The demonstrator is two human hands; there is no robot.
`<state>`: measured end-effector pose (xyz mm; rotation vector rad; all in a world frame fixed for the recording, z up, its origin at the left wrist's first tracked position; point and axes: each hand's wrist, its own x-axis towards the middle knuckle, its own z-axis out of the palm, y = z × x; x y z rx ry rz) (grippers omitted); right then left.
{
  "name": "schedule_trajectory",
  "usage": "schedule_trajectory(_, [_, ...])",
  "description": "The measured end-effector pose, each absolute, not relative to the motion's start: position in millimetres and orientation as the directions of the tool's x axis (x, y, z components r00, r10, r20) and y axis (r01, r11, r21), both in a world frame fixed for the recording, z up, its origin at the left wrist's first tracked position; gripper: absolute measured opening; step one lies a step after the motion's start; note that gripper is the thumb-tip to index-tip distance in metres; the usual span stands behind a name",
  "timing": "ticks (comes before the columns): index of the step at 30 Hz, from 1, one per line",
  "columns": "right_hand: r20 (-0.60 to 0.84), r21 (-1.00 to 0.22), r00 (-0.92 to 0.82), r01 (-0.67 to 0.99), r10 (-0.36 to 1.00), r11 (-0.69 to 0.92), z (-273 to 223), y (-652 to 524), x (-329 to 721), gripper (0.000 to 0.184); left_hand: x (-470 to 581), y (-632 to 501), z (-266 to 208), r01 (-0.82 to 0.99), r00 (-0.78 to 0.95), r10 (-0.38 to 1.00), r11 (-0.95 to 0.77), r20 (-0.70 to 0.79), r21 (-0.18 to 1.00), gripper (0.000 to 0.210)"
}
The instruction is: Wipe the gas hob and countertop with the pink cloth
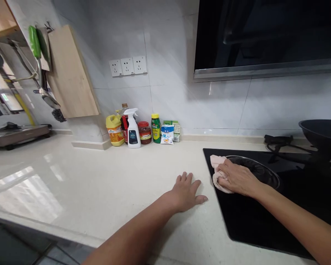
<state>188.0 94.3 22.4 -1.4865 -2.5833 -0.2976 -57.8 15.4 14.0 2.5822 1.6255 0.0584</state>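
My right hand point(235, 177) is closed on a pale pink cloth point(218, 162), pressing it onto the left edge of the black glass cooktop point(253, 221). The cloth is bunched under my fingers, beside the round burner ring point(253, 167). My left hand point(185, 192) lies flat on the white countertop point(105, 184), fingers spread and holding nothing, just left of the cooktop.
Along the wall stand a yellow jug point(115, 130), a white spray bottle point(132, 129), a red-lidded jar point(145, 133), a green bottle point(156, 129) and a blue-white packet point(167, 134). A dark wok point(322, 132) sits at the right. A range hood point(264, 36) overhangs the cooktop.
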Motion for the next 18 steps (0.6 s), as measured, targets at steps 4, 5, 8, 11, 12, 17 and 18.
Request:
schedule_trajectory(4, [0.222,0.124,-0.458,0.889,0.861,0.441,25.7,91.1,179.7,0.031,-58.1,15.2,12.9,0.897,0.434,0.900,-0.430,-0.030,0.100,0.071])
schedule_trajectory(5, [0.240,0.130,-0.448,0.894,0.862,0.428,24.4,91.2,178.2,0.031,-58.2,15.5,12.4,0.896,0.438,0.898,-0.433,-0.032,0.102,0.072])
schedule_trajectory(8, [0.284,0.141,-0.436,0.900,0.854,0.413,18.1,93.7,176.8,0.033,-58.3,16.6,10.6,0.895,0.439,0.898,-0.436,-0.017,0.099,0.072])
schedule_trajectory(11, [0.291,0.146,-0.433,0.901,0.853,0.408,13.9,101.6,175.5,0.034,-58.2,17.3,9.0,0.897,0.436,0.900,-0.434,-0.005,0.085,0.069])
schedule_trajectory(12, [0.287,0.150,-0.433,0.901,0.854,0.406,13.6,105.8,174.2,0.034,-58.2,17.3,8.7,0.897,0.437,0.900,-0.435,-0.001,0.079,0.068])
schedule_trajectory(17, [0.240,0.152,-0.429,0.902,0.871,0.403,16.6,137.7,166.6,0.037,-58.9,16.3,8.8,0.894,0.442,0.897,-0.442,0.013,0.071,0.067])
schedule_trajectory(18, [0.233,0.144,-0.426,0.904,0.874,0.402,17.1,146.0,166.1,0.038,-59.0,16.1,9.1,0.893,0.444,0.896,-0.443,0.013,0.074,0.068])
